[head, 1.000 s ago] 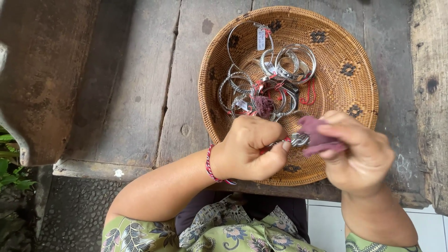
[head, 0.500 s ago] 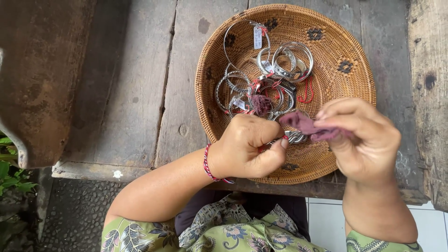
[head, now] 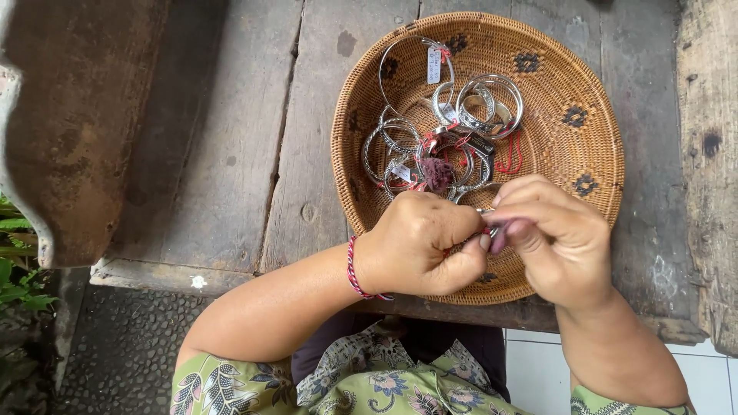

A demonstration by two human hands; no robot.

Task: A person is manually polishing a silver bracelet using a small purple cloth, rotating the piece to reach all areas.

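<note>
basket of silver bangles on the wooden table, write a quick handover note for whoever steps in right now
Left hand: closed around a small silver piece, held over the near rim of the woven basket.
Right hand: pinching a purple cloth against that piece.
Things: silver bangles, some with tags and red strings, lie heaped in the basket; a second purple wad sits among them. The basket rests on the wooden table.
Done: one piece is out of the heap and in hand.
Left: the heap is untouched; which bangles are already rubbed cannot be told.
</note>
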